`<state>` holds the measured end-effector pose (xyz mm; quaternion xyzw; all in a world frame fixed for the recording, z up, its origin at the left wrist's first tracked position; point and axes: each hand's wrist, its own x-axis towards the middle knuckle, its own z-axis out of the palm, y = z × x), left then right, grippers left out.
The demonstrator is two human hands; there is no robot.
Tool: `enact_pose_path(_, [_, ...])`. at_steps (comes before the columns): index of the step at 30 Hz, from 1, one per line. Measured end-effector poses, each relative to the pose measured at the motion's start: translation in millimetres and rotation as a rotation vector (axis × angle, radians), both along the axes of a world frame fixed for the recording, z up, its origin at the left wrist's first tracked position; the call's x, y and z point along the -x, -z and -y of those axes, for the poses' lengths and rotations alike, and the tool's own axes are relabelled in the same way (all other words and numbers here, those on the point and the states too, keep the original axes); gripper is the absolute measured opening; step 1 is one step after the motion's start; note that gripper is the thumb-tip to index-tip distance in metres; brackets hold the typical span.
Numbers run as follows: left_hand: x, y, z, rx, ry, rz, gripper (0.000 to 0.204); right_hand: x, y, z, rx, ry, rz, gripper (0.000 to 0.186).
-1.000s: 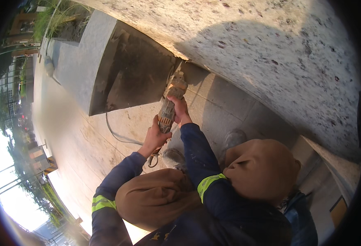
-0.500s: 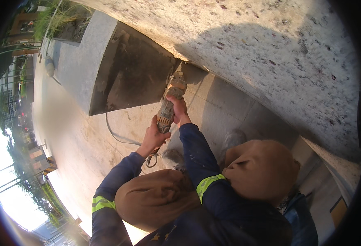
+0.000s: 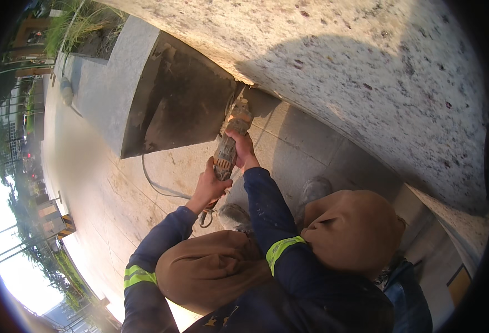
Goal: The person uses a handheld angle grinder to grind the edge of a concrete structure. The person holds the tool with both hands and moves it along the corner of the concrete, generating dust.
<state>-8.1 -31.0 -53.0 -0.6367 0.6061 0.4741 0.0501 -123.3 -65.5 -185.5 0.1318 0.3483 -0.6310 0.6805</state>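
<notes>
A dusty orange corded power tool, by its shape an angle grinder [image 3: 225, 149], is held in both my hands. My left hand [image 3: 206, 187] wraps the rear end near the cord. Further forward, my right hand [image 3: 243, 149] is closed around the middle of the body. The tool's head points away from me, into the corner where a dark grey block face [image 3: 186, 94] meets the speckled stone wall [image 3: 361, 83]. Whatever disc or bit it carries is too small to make out.
A grey cord [image 3: 158, 188] loops over the pale paved floor [image 3: 128, 205] left of the tool. My shoes [image 3: 234, 215] and bent knees [image 3: 216, 266] are close below. A planter with grass [image 3: 78, 28] stands far left, with another cord and its thick connector [image 3: 65, 91] nearby.
</notes>
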Motion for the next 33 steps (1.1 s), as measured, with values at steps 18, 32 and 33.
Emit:
enact_pose_path(18, [-3,-5,-7,0.018,0.019,0.033,0.097,-5,-4,-5,0.017,-0.025,-0.016,0.039])
enact_pose_path(32, [-2,0,-4,-0.002,0.012,0.044,0.096,-2,-3,-3,0.020,-0.013,-0.012,0.036])
enact_pose_path(33, [-2,0,-4,0.002,0.015,0.040,0.096,-2,1,-3,0.006,0.002,-0.028,0.037])
